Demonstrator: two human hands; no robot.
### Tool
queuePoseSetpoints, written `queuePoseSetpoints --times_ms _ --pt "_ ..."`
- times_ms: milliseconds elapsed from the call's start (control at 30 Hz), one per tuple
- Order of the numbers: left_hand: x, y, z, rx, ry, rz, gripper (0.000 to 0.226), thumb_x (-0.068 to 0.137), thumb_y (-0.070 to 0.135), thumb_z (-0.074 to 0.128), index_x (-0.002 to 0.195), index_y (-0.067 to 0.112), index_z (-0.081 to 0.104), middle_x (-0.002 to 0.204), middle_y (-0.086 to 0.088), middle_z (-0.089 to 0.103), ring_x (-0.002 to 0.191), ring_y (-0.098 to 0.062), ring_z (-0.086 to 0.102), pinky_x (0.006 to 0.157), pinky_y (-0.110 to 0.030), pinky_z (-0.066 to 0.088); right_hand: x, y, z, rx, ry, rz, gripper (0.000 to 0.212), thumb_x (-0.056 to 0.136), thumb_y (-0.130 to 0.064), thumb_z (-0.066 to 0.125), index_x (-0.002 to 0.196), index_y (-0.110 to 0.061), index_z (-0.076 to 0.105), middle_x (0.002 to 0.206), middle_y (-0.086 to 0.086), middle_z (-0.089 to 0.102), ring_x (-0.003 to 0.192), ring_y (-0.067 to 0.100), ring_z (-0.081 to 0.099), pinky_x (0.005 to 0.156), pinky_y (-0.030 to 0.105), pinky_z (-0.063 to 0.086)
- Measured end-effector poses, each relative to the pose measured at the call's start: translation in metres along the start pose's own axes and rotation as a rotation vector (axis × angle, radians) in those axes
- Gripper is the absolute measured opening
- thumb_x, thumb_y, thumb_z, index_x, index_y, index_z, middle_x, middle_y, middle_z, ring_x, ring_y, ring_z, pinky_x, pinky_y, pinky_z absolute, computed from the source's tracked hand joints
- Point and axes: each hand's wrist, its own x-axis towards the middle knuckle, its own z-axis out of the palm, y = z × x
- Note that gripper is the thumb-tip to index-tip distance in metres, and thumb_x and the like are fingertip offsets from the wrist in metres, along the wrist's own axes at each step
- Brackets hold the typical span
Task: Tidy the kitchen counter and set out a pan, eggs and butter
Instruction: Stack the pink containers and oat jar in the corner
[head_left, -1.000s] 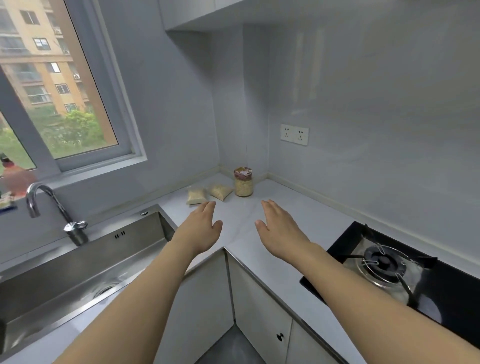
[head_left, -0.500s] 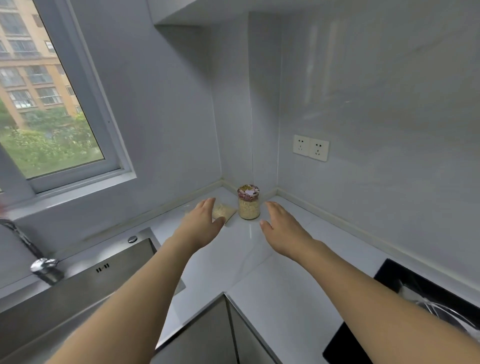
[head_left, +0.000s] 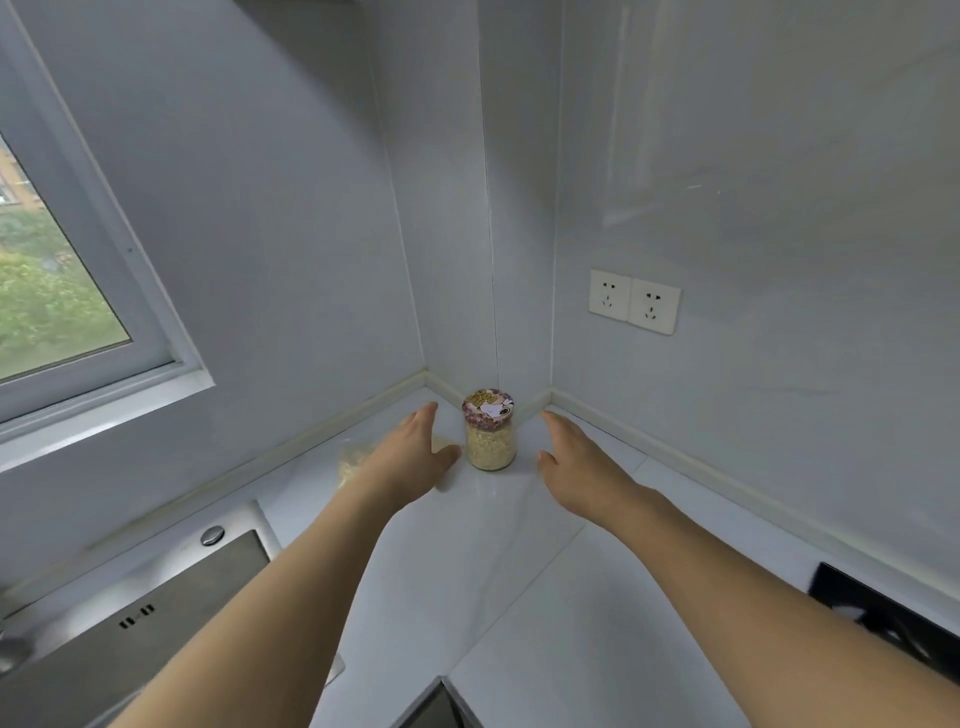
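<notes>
A small glass jar of pale grains with a patterned lid stands upright in the far corner of the white counter. My left hand hovers open just left of the jar, covering most of two small pale packets. My right hand is open just right of the jar, fingers apart. Neither hand touches the jar. No pan, eggs or butter are in view.
A steel sink lies at the lower left under a window. A black hob edge shows at the lower right. A double wall socket sits above the counter on the right wall.
Both hands have reached farther toward the corner and now flank the jar closely. The view has moved in; the tap and most of the hob have left the frame.
</notes>
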Motion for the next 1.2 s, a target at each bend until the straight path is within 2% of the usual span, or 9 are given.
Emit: queuePoseSetpoints --times_ms 100,267,533,667,800,900,1033,1200 --pt "0.037 -0.011 0.002 0.013 -0.030 0.010 0.074 0.097 0.039 0.052 0.155 0.018 0.012 0.160 -0.002 0.022 0.142 -0.023 0.030 0.113 -0.036 0.028 0.034 0.011 0.003 0.010 -0.036 0.060 0.061 0.103 -0.025 0.038 0.154 -0.013 0.006 0.161 0.003 0.009 0.147 0.018 0.014 0.116 0.029 0.015" --pt "0.096 -0.031 0.018 -0.045 -0.078 0.002 0.075 0.096 0.038 0.055 0.154 0.018 0.013 0.158 -0.004 0.026 0.140 -0.023 0.035 0.112 -0.037 0.031 0.090 0.026 0.007 0.017 -0.084 0.134 0.064 0.101 -0.025 0.045 0.152 -0.014 0.010 0.158 0.005 0.019 0.142 0.022 0.028 0.109 0.030 0.026" --pt "0.169 -0.063 0.066 -0.074 -0.199 -0.032 0.083 0.091 0.040 0.062 0.154 0.018 0.013 0.157 -0.004 0.029 0.140 -0.023 0.035 0.113 -0.038 0.031 0.166 0.058 0.041 0.014 -0.200 0.217 0.075 0.097 -0.021 0.051 0.154 -0.014 0.002 0.161 0.004 0.012 0.146 0.019 0.019 0.113 0.029 0.021" --pt "0.197 -0.079 0.086 -0.114 -0.229 -0.052 0.086 0.089 0.040 0.066 0.154 0.019 0.015 0.155 -0.004 0.033 0.137 -0.023 0.039 0.111 -0.039 0.035 0.198 0.070 0.060 0.026 -0.249 0.258 0.077 0.095 -0.019 0.052 0.154 -0.018 0.002 0.159 0.005 0.020 0.140 0.023 0.031 0.109 0.032 0.034" --pt "0.221 -0.090 0.102 -0.125 -0.239 -0.056 0.086 0.087 0.042 0.067 0.154 0.021 0.016 0.154 -0.001 0.035 0.133 -0.021 0.044 0.108 -0.040 0.038 0.228 0.076 0.074 0.027 -0.263 0.278 0.079 0.094 -0.020 0.056 0.153 -0.017 0.004 0.156 0.006 0.026 0.138 0.024 0.035 0.107 0.033 0.037" --pt "0.237 -0.098 0.115 -0.166 -0.267 -0.066 0.088 0.085 0.041 0.069 0.153 0.022 0.016 0.154 0.002 0.035 0.135 -0.019 0.042 0.108 -0.036 0.037 0.251 0.082 0.085 0.066 -0.273 0.313 0.081 0.090 -0.018 0.063 0.151 -0.014 0.010 0.148 0.011 0.038 0.127 0.028 0.046 0.098 0.034 0.044" --pt "0.252 -0.105 0.129 -0.231 -0.300 -0.057 0.087 0.082 0.037 0.074 0.151 0.025 0.021 0.149 0.003 0.043 0.130 -0.018 0.047 0.102 -0.030 0.038 0.275 0.098 0.095 0.123 -0.292 0.306 0.086 0.084 -0.017 0.070 0.149 -0.016 0.014 0.148 0.003 0.038 0.133 0.024 0.041 0.097 0.029 0.041" --pt "0.268 -0.109 0.135 -0.320 -0.294 -0.007 0.080 0.080 0.039 0.076 0.145 0.031 0.030 0.137 0.006 0.055 0.128 -0.013 0.050 0.102 -0.034 0.043 0.299 0.119 0.104 0.196 -0.399 0.291 0.091 0.080 -0.018 0.076 0.150 -0.023 0.017 0.146 -0.006 0.040 0.136 0.013 0.037 0.107 0.028 0.035"
